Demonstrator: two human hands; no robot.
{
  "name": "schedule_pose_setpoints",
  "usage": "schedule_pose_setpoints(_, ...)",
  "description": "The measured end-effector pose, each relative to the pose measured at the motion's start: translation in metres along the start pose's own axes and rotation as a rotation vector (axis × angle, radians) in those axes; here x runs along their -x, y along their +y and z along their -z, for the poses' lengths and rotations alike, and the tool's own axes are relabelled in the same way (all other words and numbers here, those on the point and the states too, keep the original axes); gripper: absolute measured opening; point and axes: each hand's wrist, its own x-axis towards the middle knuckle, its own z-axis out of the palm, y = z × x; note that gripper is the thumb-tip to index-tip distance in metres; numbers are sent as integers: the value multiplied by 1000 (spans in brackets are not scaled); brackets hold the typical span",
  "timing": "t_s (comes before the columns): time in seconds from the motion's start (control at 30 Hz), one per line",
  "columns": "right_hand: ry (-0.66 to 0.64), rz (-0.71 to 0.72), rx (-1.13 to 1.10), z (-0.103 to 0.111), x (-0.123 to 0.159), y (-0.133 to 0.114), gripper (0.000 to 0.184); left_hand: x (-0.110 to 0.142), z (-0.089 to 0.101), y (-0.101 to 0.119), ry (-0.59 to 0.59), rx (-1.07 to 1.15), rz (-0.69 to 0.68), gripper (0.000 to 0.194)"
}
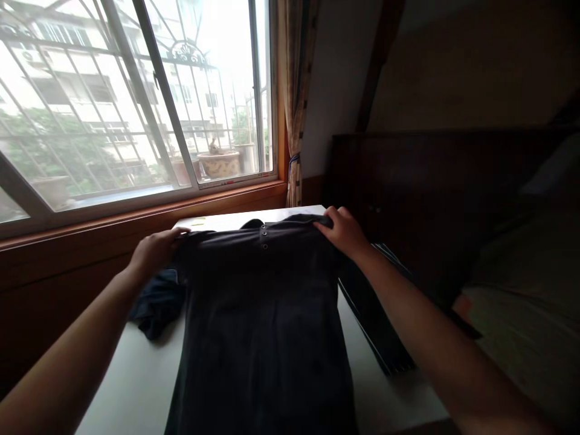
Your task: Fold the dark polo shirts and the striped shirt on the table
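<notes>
A dark polo-style shirt (267, 314) with a short button placket hangs stretched between my two hands over the white table. At its upper left shoulder, my left hand (156, 251) pinches the cloth. My right hand (342, 229) grips the opposite shoulder, thumb below and fingers above. The shirt's body runs down toward me and leaves the bottom of the view. Part of the collar (252, 224) shows behind the top edge, folded away from me.
The white table (122, 380) extends under the shirt. Crumpled dark blue cloth (158, 302) lies left; a dark garment with pale stripes (376, 314) lies right. Behind are a barred window (181, 90), a tied curtain (295, 109) and a dark wooden headboard-like panel (408, 181).
</notes>
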Motion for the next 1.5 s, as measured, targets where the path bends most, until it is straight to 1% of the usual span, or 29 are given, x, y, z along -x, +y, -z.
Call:
schedule_pose_setpoints(0.07, -140, 18, 106, -25, 4, 10, 28, -4, -34, 1, -89, -140, -37, 37)
schedule_pose_setpoints(0.13, -284, -2, 124, -41, 8, 19, 28, -3, -62, 0, -136, -205, -65, 36)
schedule_pose_setpoints(0.17, -339, -15, 105, -47, 10, 23, 27, -1, -72, -1, -157, -222, -66, 35)
schedule_pose_setpoints(0.23, -400, -37, 37, -57, 13, 32, 26, 2, -85, -4, -191, -243, -50, 36)
schedule_pose_setpoints(0.33, -435, -109, -55, -67, 17, 47, 26, 2, -91, -9, -210, -257, -14, 39)
schedule_pose_setpoints(0.4, -496, -184, -82, -72, 18, 54, 27, -2, -91, -12, -220, -268, 8, 41)
schedule_pose_setpoints(0.47, -558, -239, -66, -76, 16, 57, 28, -7, -91, -14, -227, -274, 24, 42)
schedule_pose_setpoints(0.53, -573, -249, 2, -80, 12, 54, 30, -13, -91, -15, -223, -273, 34, 42)
schedule_pose_setpoints(0.63, -508, -215, 148, -86, 5, 43, 32, -19, -95, -13, -201, -268, 59, 43)
schedule_pose_setpoints(0.73, -455, -125, 254, -94, 6, 30, 32, -19, -105, -9, -181, -248, 64, 40)
schedule_pose_setpoints(0.8, -474, -65, 302, -101, 12, 23, 33, -16, -115, -5, -170, -223, 36, 39)
schedule_pose_setpoints(0.9, -537, -40, 325, -115, 26, 12, 33, -11, -131, 8, -177, -172, -41, 43)
schedule_pose_setpoints(1.0, -582, -24, 278, -132, 37, -1, 32, -11, -149, 25, -227, -102, -131, 37)
schedule_pose_setpoints(1.1, -616, 6, 203, -152, 41, -16, 35, -13, -167, 42, -286, -29, -180, 37)
schedule_pose_setpoints(1.17, -631, 8, 161, -164, 41, -23, 41, -15, -178, 49, -324, 14, -172, 39)
schedule_pose_setpoints(1.27, -640, -34, 125, -178, 41, -27, 51, -15, -190, 52, -384, 76, -126, 45)
schedule_pose_setpoints(1.37, -653, -87, 92, -183, 41, -24, 54, -15, -191, 52, -432, 151, -110, 46)
schedule_pose_setpoints(1.5, -689, -115, 29, -179, 39, -19, 46, -15, -182, 52, -511, 282, -161, 48)
